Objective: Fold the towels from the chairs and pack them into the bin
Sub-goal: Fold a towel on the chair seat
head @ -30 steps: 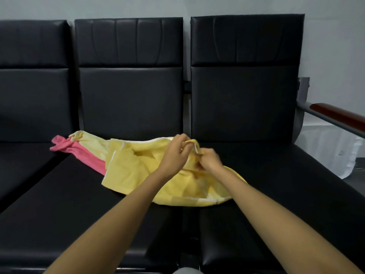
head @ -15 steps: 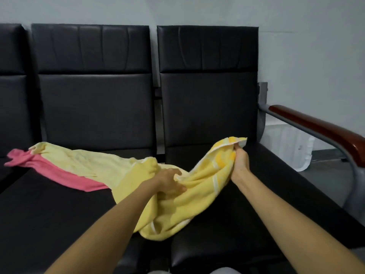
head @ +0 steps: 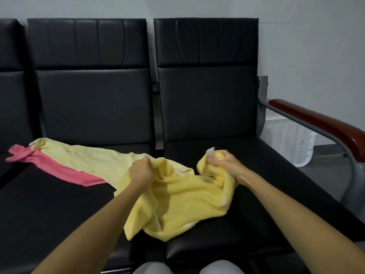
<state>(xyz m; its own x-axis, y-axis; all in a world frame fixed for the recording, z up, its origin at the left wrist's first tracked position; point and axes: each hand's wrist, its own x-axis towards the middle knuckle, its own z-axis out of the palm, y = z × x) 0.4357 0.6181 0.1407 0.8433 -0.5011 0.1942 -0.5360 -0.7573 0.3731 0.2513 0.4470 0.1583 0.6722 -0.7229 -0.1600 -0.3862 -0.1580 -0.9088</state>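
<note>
A bright yellow towel (head: pixel 183 196) hangs crumpled between my hands over the gap of two black chair seats. My left hand (head: pixel 141 172) grips a bunched edge of it. My right hand (head: pixel 223 162) grips another bunched end with a white border. Further left, a pale yellow towel (head: pixel 79 160) lies spread on the middle seat, and a pink towel (head: pixel 59 169) lies partly under it. A translucent white bin (head: pixel 292 143) stands on the floor behind the right armrest.
A row of black padded chairs (head: pixel 205 107) stands against a grey wall. A metal armrest with a brown wooden top (head: pixel 320 123) closes off the right side. My knees (head: pixel 187 267) show at the bottom edge.
My hands have pulled the bright yellow towel to the right, away from the pale yellow one. My right hand dropped lower with its end; my left hand now grips an edge.
</note>
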